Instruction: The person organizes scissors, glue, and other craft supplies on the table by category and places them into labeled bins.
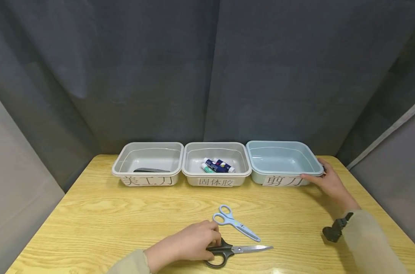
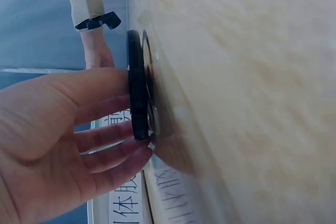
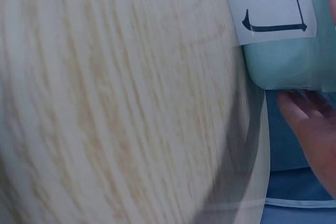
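Observation:
My left hand (image 1: 197, 241) grips the black handle of a pair of scissors (image 1: 252, 249) lying near the table's front, its steel blades pointing right. In the left wrist view, thumb and fingers meet the handle (image 2: 136, 87) close to the tabletop. Just beyond lie light-blue scissors (image 1: 240, 227), loops toward the back left. At the back right, my right hand (image 1: 332, 186) holds the right end of a light-blue bin (image 1: 257, 177), thumb at the front rim and fingers round the side. No scissors show inside this bin, whose front bears a paper label.
Left of the blue bin stand two grey bins in a row. The middle bin (image 1: 190, 179) contains several glue sticks (image 1: 216, 166); the left bin (image 1: 120, 160) contains a dark utility knife (image 1: 150, 170). A dark curtain (image 1: 159, 76) hangs behind the wooden table (image 1: 101, 213).

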### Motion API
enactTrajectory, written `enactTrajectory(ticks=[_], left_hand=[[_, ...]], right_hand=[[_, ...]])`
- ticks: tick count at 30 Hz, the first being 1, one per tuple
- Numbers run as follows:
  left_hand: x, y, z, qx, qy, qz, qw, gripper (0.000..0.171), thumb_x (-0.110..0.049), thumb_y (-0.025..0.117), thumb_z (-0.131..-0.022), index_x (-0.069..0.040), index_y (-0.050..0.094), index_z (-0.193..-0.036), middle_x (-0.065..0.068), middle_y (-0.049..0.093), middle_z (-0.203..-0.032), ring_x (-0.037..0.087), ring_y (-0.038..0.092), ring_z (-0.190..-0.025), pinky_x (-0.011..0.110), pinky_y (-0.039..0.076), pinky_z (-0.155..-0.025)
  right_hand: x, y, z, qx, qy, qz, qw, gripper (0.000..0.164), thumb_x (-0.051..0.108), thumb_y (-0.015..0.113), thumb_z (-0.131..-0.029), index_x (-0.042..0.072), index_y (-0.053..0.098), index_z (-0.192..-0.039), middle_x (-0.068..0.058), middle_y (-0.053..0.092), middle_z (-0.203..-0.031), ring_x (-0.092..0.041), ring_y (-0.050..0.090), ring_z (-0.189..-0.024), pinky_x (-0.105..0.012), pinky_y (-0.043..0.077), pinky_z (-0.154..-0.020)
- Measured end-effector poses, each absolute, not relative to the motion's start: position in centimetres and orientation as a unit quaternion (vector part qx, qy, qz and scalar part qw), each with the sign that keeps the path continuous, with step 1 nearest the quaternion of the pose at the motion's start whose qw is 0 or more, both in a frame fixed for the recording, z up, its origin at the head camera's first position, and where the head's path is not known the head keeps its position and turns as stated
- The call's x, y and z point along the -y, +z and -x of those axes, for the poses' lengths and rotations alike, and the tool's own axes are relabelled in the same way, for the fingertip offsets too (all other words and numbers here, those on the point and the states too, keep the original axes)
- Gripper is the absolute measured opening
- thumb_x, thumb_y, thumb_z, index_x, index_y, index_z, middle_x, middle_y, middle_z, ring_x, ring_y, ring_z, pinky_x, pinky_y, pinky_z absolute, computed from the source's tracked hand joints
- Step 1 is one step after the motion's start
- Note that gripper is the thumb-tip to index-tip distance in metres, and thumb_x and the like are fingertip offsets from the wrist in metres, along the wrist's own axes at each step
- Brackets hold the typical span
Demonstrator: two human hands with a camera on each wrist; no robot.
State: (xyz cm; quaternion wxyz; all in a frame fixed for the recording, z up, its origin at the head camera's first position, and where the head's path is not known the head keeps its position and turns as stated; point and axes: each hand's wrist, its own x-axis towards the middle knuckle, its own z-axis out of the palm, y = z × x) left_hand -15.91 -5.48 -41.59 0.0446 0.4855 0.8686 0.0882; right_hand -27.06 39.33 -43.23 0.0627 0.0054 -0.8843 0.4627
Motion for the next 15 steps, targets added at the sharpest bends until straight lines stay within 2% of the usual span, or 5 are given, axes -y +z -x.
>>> enactTrajectory(ticks=[7, 15], left_hand=[[5.43, -41.72, 16.33, -0.874, 0.122, -0.466, 0.062, 0.021, -0.023, 0.077, -0.069, -0.021, 0.070, -0.087, -0.013, 0.054, -0.091, -0.001, 0.046, -0.079, 0.012, 0.040, -0.070], [5.29, -41.59, 16.30, -0.881, 0.132, -0.454, 0.024, 0.021, -0.020, 0.076, -0.067, -0.021, 0.071, -0.088, -0.010, 0.057, -0.098, 0.004, 0.051, -0.088, 0.016, 0.043, -0.077]], right_hand=[[-39.21, -42.90, 26.71, 0.882, 0.469, 0.002, 0.055, 0.096, 0.033, 0.065, -0.084, 0.001, -0.002, -0.145, -0.030, 0.013, -0.145, -0.049, 0.024, -0.125, -0.063, 0.026, -0.096], [-39.20, -43.05, 26.62, 0.877, 0.477, 0.011, 0.051, 0.097, 0.034, 0.064, -0.084, 0.002, -0.004, -0.145, -0.030, 0.010, -0.146, -0.049, 0.022, -0.126, -0.063, 0.025, -0.096]])
